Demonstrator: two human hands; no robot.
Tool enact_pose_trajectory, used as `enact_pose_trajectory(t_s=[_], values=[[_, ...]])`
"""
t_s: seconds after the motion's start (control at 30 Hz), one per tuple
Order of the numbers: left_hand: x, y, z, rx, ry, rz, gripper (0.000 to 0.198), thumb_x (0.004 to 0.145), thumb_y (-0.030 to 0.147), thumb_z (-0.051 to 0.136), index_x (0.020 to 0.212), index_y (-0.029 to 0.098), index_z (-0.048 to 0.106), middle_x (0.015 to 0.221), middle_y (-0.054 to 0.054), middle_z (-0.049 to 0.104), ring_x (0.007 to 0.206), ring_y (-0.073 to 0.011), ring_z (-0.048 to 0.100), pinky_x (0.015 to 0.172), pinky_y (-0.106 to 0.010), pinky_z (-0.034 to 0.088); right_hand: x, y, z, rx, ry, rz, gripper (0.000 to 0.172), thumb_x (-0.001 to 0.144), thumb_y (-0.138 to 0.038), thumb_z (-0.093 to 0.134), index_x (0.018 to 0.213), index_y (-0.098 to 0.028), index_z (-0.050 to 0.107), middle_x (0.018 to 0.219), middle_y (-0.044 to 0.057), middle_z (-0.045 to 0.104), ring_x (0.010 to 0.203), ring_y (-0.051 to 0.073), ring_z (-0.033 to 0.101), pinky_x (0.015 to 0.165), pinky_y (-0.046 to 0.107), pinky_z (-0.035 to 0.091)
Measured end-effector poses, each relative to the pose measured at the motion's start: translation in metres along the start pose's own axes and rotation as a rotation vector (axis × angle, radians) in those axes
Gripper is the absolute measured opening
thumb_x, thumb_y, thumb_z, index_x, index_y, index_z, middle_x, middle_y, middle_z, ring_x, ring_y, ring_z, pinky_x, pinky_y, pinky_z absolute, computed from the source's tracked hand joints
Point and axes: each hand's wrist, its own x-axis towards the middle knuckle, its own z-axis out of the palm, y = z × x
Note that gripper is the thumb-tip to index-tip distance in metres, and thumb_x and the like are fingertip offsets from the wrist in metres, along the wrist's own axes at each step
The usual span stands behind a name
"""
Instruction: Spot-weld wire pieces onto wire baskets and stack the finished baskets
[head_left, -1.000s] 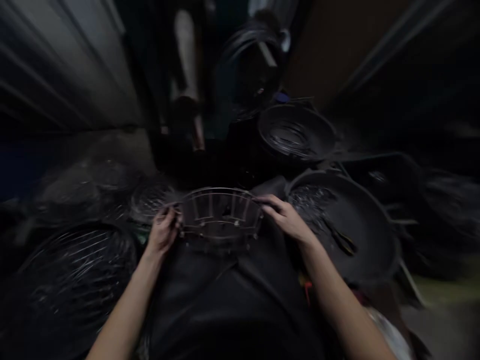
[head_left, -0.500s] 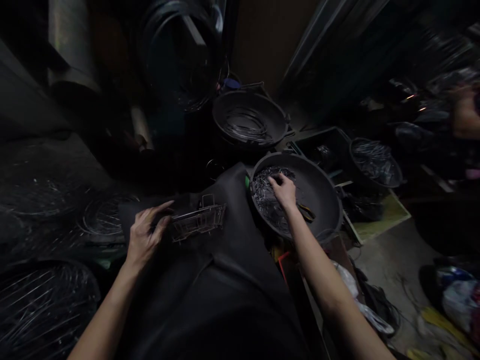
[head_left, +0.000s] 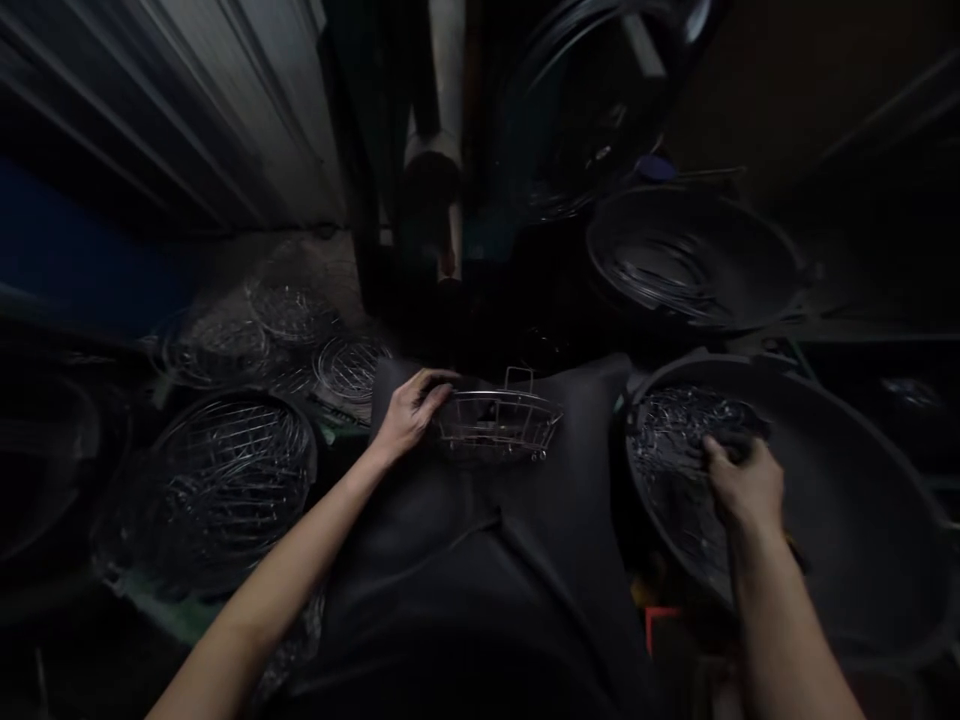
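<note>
A small wire basket [head_left: 501, 425] rests on the dark apron [head_left: 450, 560] across my lap, with a square wire loop standing up at its far side. My left hand [head_left: 411, 408] grips the basket's left end between thumb and fingers. Over to the right, my right hand [head_left: 750, 488] is down in a wide dark pan [head_left: 847, 500], at a heap of small wire pieces [head_left: 675, 420]. Its fingers are drawn together near something dark, and blur hides what they hold. The pliers' handle [head_left: 795, 550] shows partly behind that wrist.
Behind the pan stands another dark pan [head_left: 765, 255] holding coiled wire [head_left: 660, 275]. At left, a round tub holds wire racks [head_left: 232, 460], and more wire rings [head_left: 292, 310] lie on the floor beyond. A post [head_left: 435, 150] rises ahead.
The view has turned left, so everything appears further right. My left hand stays at the basket. My right hand remains over the wire pieces, its fingers drawn together.
</note>
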Motion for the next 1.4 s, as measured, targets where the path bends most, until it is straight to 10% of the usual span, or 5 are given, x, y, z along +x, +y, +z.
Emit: enact_pose_trajectory(t_s=[0.13,0.3,0.57,0.8,1.4], values=[[-0.019,0.0,-0.005,0.155,-0.195,0.12,0.081,0.064,0.049,0.074,0.135,0.025,0.042,0.121,-0.01,0.052,0.114,-0.0288,0.047,0.1,-0.041,0.031,-0.077,-0.069,-0.012,0.759,-0.292,-0.088,0.029,0.073,-0.044,0.068,0.088,-0.019,0.063,0.079,0.008,0.067,0.057,0.014,0.061,0.053,0.026,0.05],[-0.037,-0.005,-0.002,0.43,-0.263,0.172,0.097,0.064,0.052,0.073,0.143,0.024,0.024,0.123,-0.013,0.043,0.113,-0.0311,0.042,0.097,-0.047,0.031,-0.145,-0.151,0.003,0.829,-0.753,-0.248,0.034,0.071,-0.049,0.068,0.073,-0.017,0.057,0.062,0.002,0.063,0.053,0.015,0.062,0.046,0.023,0.049],[-0.028,0.005,-0.004,0.427,-0.24,0.232,0.087,0.065,0.05,0.073,0.137,0.023,0.033,0.11,-0.01,0.046,0.097,-0.0262,0.044,0.086,-0.04,0.033,-0.15,-0.178,0.028,0.567,-0.374,-0.464,0.025,0.08,-0.043,0.058,0.072,-0.019,0.059,0.063,0.0,0.063,0.053,0.013,0.057,0.051,0.022,0.044],[0.006,0.017,-0.007,0.487,0.022,0.395,0.052,0.077,0.042,0.064,0.122,0.022,0.049,0.099,-0.007,0.052,0.092,-0.023,0.047,0.084,-0.038,0.03,-0.135,-0.205,0.038,0.764,-0.198,-0.579,0.02,0.083,-0.038,0.059,0.077,-0.019,0.06,0.07,0.0,0.064,0.065,0.015,0.06,0.062,0.025,0.049],[0.062,0.005,-0.019,0.334,0.325,0.394,0.016,0.093,0.029,0.045,0.097,0.018,0.056,0.085,-0.002,0.062,0.081,-0.0159,0.055,0.078,-0.031,0.033,-0.09,-0.253,0.065,0.825,-0.203,-0.782,0.016,0.083,-0.033,0.061,0.077,-0.018,0.061,0.07,-0.001,0.061,0.064,0.012,0.056,0.062,0.023,0.045]])
